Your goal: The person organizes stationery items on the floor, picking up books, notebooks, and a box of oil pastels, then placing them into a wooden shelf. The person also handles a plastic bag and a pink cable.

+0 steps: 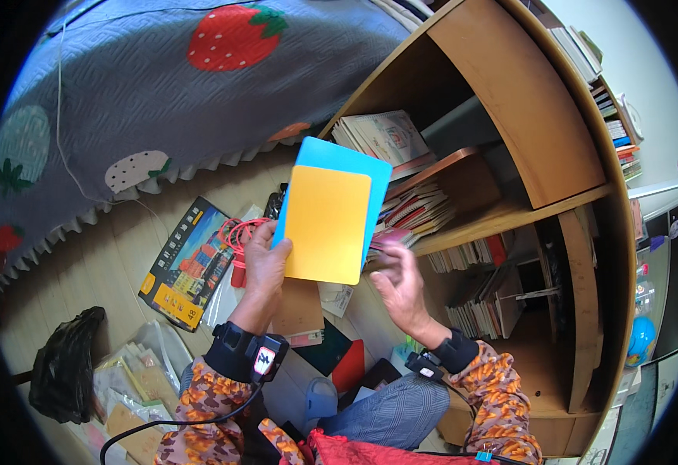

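My left hand (264, 264) grips two flat, round-cornered rectangles by their lower left edge, thumb on top. The yellow one (328, 226) lies over a larger blue one (345, 154), whose top and right side show past it. Whether they are thin books or boards I cannot tell. Beside their right edge is my right hand (400, 288), fingers curled and slightly blurred, apart from the sheets, with nothing visible in it. Red looped cord (239, 235) with a red handle, probably a jump rope, lies behind my left hand. A box of oil pastels (191, 261) rests on the floor to the left.
A wooden shelf unit (513, 218) stands on the right, holding stacked notebooks (379, 136) and rows of books (484, 302). A strawberry-patterned bedspread (159, 110) hangs at the back. A black plastic bag (66, 366) and clear document sleeves (135, 372) lie at lower left.
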